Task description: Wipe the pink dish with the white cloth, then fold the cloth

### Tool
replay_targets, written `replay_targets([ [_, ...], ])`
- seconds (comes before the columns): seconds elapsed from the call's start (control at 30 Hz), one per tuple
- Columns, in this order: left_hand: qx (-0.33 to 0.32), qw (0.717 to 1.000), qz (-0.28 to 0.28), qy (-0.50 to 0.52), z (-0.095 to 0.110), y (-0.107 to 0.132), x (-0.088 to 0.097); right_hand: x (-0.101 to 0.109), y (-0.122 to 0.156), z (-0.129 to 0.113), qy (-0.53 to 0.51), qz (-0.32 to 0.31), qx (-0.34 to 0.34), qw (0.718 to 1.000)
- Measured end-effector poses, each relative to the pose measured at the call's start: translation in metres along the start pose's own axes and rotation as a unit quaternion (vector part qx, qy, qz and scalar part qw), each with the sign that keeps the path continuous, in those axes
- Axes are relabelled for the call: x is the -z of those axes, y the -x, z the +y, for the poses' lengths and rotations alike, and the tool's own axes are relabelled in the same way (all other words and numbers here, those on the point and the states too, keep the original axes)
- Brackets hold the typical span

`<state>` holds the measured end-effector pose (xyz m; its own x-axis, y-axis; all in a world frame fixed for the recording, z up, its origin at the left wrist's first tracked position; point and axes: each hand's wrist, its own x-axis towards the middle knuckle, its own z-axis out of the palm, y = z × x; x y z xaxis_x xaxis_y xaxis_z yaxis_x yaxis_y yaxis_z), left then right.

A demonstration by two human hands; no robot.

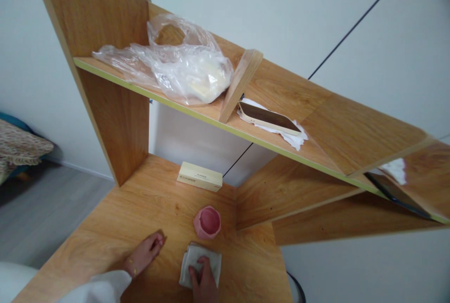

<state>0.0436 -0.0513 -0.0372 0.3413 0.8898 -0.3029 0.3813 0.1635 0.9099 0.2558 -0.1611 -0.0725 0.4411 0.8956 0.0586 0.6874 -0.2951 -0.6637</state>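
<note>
My right hand (203, 278) presses down on a folded grey-white cloth (197, 261) lying on the wooden desk top (116, 218). My left hand (146, 252), in a white sleeve, rests flat on the desk to the left of the cloth, fingers loosely curled and holding nothing. A pink cup (207, 222) stands just behind the cloth. Farther back a pale wooden box (199, 176) lies against the wall.
On the shelf above lie a crumpled clear plastic bag (176, 66) and a phone (267, 117) on a white tissue (293, 138), parted by a wooden divider (241, 83). A side panel (116, 115) stands at the left. The floor (45, 209) drops off left.
</note>
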Motion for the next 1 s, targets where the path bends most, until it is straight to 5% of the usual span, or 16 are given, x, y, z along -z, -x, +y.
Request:
replay_targets([
  [0.13,0.023,0.996,-0.007,0.087,-0.01,0.002,0.002,-0.014,0.003,0.006,0.021,-0.033,-0.003,0.999],
  [0.37,0.021,0.995,-0.004,0.1,-0.013,0.003,-0.002,-0.008,-0.017,0.024,-0.057,-0.048,-0.032,0.997],
  [0.5,0.018,0.994,-0.012,0.103,-0.013,0.002,-0.001,-0.007,-0.028,0.032,-0.112,-0.035,-0.054,0.992],
  [1.0,-0.021,0.993,-0.077,0.091,-0.022,-0.003,0.007,-0.02,-0.016,0.025,-0.06,0.04,-0.12,0.99],
])
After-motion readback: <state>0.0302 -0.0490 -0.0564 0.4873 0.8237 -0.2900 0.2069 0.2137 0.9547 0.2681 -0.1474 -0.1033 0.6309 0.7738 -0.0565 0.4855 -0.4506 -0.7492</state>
